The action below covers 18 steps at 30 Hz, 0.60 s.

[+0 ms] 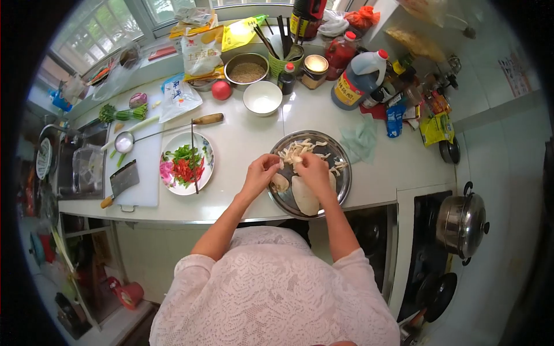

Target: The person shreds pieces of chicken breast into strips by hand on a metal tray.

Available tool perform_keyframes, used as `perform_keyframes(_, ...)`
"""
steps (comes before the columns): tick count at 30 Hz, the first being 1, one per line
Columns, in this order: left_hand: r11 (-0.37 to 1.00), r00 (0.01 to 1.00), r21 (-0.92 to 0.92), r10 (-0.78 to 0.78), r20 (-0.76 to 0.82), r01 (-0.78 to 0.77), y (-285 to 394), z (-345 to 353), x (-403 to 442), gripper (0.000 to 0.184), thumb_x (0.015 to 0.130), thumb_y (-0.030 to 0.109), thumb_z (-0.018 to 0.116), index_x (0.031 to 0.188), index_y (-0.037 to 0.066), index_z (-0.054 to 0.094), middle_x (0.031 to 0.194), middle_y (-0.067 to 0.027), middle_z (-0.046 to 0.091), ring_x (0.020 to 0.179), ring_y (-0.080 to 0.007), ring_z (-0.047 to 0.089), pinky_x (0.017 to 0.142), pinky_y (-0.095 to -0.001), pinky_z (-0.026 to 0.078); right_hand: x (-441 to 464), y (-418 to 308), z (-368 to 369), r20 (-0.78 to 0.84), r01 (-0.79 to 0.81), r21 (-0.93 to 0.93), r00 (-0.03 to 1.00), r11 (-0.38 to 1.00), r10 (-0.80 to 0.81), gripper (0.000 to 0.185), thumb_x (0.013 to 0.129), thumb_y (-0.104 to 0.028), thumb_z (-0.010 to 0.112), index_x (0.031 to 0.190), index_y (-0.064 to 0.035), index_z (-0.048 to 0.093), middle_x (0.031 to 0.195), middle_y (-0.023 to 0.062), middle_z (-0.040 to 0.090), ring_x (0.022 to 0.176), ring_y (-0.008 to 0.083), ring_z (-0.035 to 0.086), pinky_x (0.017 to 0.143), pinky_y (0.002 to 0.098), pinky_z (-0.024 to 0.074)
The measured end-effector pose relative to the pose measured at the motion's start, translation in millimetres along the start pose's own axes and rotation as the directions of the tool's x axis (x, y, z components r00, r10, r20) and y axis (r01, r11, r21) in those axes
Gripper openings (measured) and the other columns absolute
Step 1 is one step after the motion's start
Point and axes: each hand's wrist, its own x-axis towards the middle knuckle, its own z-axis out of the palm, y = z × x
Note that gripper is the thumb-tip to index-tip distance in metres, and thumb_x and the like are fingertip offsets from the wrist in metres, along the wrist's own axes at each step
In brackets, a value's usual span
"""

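Where both of my forearms run forward from the short white sleeves, they converge over the round metal tray (346,188), which sits on the bench (242,209) right of the frame's centre. The left forearm slants up and to the right; the right forearm slants up and to the left. Both wrists are above the near half of the tray, with the backs of the hands turned upward.

Left hand (264,171): fingers bent, thumb and fingertips brought together on a small pale piece (281,164) at the tray's left side. Right hand (312,170): fingers curled downward, thumb and fingertips closed on another pale piece (297,160). The hands are near each other but apart; whether the two pieces are joined, I cannot tell.

Tray contents: torn pale strips (304,146) lie along the far side, more strips at the right. A large smooth pale piece (304,197) lies at the near edge, below my right hand. A smaller brownish piece (279,183) lies beside my left hand.

Adjacent items: a flowered plate (205,173) of chopped red and green pieces, left of the tray, with chopsticks (193,155) laid across it; a pale green cloth (359,140) just beyond the tray's right rim.
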Motion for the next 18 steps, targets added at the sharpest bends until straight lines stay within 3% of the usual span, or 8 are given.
perform_keyframes(1,0.974,0.990,-0.190,-0.112,0.087,0.127,5,2,-1,0.024,0.082,0.010,0.062,0.103,-0.001,0.059,0.092,-0.0076,0.062,0.084,-0.0133,0.059,0.071,-0.0264,0.048,-2,6,-6,0.101,-0.191,0.490,0.982,0.851,0.162,0.017,0.076,-0.009,0.064,0.090,-0.0012,0.061,0.079,0.0059,0.062,0.079,0.0168,0.059,0.073,0.0320,0.0438)
perform_keyframes(2,0.897,0.960,-0.359,-0.198,0.198,0.259,10,4,-2,0.028,0.084,0.012,0.063,0.108,-0.001,0.057,0.096,-0.0061,0.061,0.087,-0.0112,0.058,0.072,-0.0249,0.048,-4,10,-9,0.266,-0.356,0.820,0.930,0.448,0.252,0.017,0.078,-0.006,0.063,0.093,0.0007,0.060,0.080,0.0042,0.063,0.077,0.0132,0.060,0.070,0.0278,0.0453)
perform_keyframes(3,0.830,0.920,-0.419,-0.259,0.294,0.368,15,6,-1,0.033,0.085,0.013,0.062,0.113,-0.001,0.053,0.103,-0.0062,0.059,0.091,-0.0125,0.057,0.075,-0.0250,0.049,-8,4,-24,0.302,-0.355,0.888,0.930,0.291,0.210,0.017,0.081,-0.002,0.059,0.098,0.0019,0.059,0.087,0.0033,0.063,0.082,0.0081,0.058,0.070,0.0206,0.0455)
perform_keyframes(4,0.830,0.921,-0.422,-0.253,0.296,0.363,20,10,-1,0.033,0.085,0.013,0.062,0.113,-0.001,0.053,0.103,-0.0062,0.059,0.091,-0.0125,0.057,0.075,-0.0250,0.049,-12,0,-30,0.298,-0.351,0.888,0.931,0.297,0.210,0.017,0.081,-0.002,0.059,0.098,0.0019,0.059,0.087,0.0033,0.063,0.082,0.0081,0.058,0.070,0.0206,0.0455)
perform_keyframes(6,0.738,0.905,-0.553,-0.187,0.383,0.386,28,19,-2,0.028,0.087,0.011,0.059,0.112,0.000,0.053,0.105,-0.0079,0.058,0.094,-0.0129,0.058,0.078,-0.0239,0.051,-20,-7,-35,0.323,-0.354,0.927,0.922,0.124,0.212,0.020,0.081,-0.003,0.060,0.100,0.0019,0.058,0.091,0.0049,0.063,0.083,0.0099,0.058,0.074,0.0219,0.0458)
perform_keyframes(8,0.719,0.911,-0.587,-0.162,0.380,0.373,27,24,0,0.029,0.085,0.012,0.062,0.109,0.000,0.054,0.102,-0.0067,0.059,0.091,-0.0116,0.057,0.078,-0.0253,0.050,-25,-6,-34,0.327,-0.364,0.922,0.914,0.132,0.239,0.020,0.081,-0.003,0.060,0.100,0.0014,0.058,0.094,0.0048,0.062,0.084,0.0105,0.058,0.076,0.0222,0.0458)
perform_keyframes(10,0.766,0.914,-0.526,-0.199,0.353,0.369,33,23,1,0.026,0.085,0.012,0.062,0.106,0.000,0.055,0.099,-0.0062,0.060,0.089,-0.0108,0.058,0.077,-0.0250,0.050,-27,-3,-33,0.265,-0.337,0.905,0.924,0.259,0.274,0.019,0.083,-0.005,0.060,0.102,0.0002,0.059,0.094,0.0043,0.062,0.084,0.0099,0.058,0.075,0.0223,0.0457)
perform_keyframes(18,0.770,0.899,-0.510,-0.183,0.398,0.383,34,30,3,0.025,0.085,0.014,0.064,0.104,0.001,0.056,0.092,-0.0051,0.060,0.082,-0.0096,0.058,0.074,-0.0240,0.051,-34,0,-29,0.158,-0.238,0.923,0.950,0.302,0.268,0.009,0.084,-0.007,0.062,0.090,-0.0019,0.057,0.083,-0.0011,0.058,0.074,0.0046,0.054,0.067,0.0191,0.0447)
